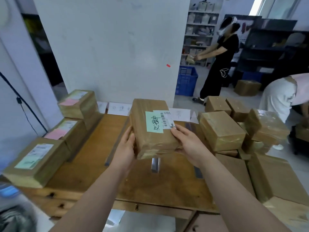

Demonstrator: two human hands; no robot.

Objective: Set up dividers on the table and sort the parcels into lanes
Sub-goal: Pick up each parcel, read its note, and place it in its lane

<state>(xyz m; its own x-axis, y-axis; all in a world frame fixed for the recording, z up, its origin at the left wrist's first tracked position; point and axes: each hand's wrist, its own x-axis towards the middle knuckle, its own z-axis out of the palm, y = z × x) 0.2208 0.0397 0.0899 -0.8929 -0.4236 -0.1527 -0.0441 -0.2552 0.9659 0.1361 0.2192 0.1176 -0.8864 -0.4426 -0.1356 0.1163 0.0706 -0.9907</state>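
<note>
I hold a brown taped parcel (150, 131) above the middle of the wooden table (93, 158). It carries a green note with handwriting and a white barcode label. My left hand (124, 148) grips its near left side and my right hand (187, 143) grips its near right corner. Grey divider strips (117, 141) lie lengthwise on the table, one (155, 164) just below the parcel and another (198, 171) at the right. Three labelled parcels (35, 159) stand along the left lane. Paper lane signs (118, 108) lie at the table's far edge.
A heap of brown parcels (222, 129) crowds the table's right side and larger boxes (277, 178) sit beside it. A white partition (113, 47) stands behind the table. Two people (219, 64) work at the back right near a blue crate (186, 81) and shelves.
</note>
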